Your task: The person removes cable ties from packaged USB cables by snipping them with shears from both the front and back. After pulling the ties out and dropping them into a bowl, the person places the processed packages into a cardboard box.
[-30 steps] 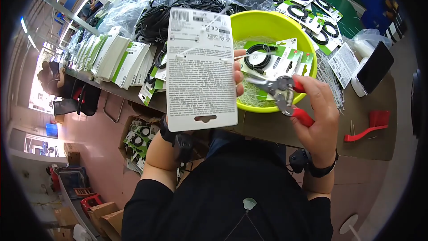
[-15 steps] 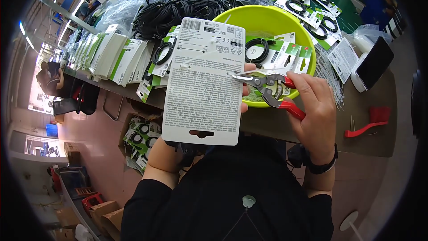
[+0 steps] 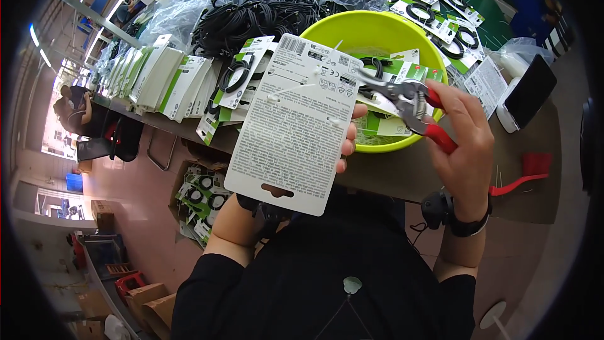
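My left hand (image 3: 349, 141) is closed on a white cardboard backing card (image 3: 292, 132), its fingertips curling round the right edge while the rest hides behind. The card's printed back faces up, its hanging slot at the near end. Thin pale plastic ties (image 3: 290, 91) pass through it; one end sticks up at the top. In my right hand (image 3: 465, 141) are cutters (image 3: 409, 104) with red handles, jaws parted. Their tips, slightly blurred, point at the card's upper right edge; I cannot tell whether they touch it.
A yellow-green basin (image 3: 393, 19) behind holds carded cables. Left of it are black cables (image 3: 270, 19) and a row of cards (image 3: 154, 75). At right are several carded cables (image 3: 421, 12), a black-screened device (image 3: 528, 91) and a red brush (image 3: 531, 167). A carton (image 3: 198, 198) of cards stands below left.
The cutters have moved up and right, away from the card's right-hand hole. The pale strip beside their jaws no longer shows there. The card has shifted right and tilted clockwise.
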Demonstrator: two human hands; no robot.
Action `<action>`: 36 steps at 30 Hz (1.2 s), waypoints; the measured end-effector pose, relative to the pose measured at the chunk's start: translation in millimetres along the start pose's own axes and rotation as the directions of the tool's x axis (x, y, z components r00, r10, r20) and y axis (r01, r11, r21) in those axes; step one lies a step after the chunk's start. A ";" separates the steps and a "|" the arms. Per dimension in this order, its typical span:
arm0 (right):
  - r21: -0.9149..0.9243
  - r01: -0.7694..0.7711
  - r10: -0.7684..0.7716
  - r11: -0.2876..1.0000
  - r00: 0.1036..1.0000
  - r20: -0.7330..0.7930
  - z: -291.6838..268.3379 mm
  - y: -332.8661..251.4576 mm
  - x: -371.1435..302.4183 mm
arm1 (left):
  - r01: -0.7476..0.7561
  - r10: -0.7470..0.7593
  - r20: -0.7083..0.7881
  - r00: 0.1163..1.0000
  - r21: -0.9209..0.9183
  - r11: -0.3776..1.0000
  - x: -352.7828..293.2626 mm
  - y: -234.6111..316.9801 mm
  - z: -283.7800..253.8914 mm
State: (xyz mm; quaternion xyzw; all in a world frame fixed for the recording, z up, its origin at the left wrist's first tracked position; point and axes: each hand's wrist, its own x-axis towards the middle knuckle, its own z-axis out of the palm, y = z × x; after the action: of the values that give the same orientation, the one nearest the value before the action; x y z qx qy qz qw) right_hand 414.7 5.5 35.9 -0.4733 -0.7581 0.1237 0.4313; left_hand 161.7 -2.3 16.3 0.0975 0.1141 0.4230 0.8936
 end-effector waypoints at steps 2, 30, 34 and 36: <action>-0.221 0.125 -0.121 0.967 0.992 0.029 1.7 -2.7 7.1 | 0.019 -0.019 0.004 1.000 -0.006 1.000 0.8 -1.1 -1.6; -0.144 0.247 -0.230 0.958 0.965 0.128 21.3 -20.0 10.6 | 0.004 0.010 -0.095 0.995 0.146 0.989 -5.3 -13.1 -6.8; -0.179 0.286 -0.270 0.941 0.956 0.112 24.3 -20.1 12.1 | 0.052 -0.042 -0.070 0.997 0.151 0.987 -3.2 -9.8 -9.7; -0.199 0.301 -0.285 0.933 0.953 0.107 25.3 -19.4 10.7 | 0.091 -0.093 0.001 0.996 0.198 0.976 -3.8 -7.7 -13.1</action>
State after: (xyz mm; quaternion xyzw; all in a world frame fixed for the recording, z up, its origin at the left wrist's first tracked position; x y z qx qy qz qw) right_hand 381.5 9.7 38.1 -0.3933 -0.8450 -0.0060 0.3624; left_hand 161.3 -9.0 2.2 0.1824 0.1555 0.3673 0.8987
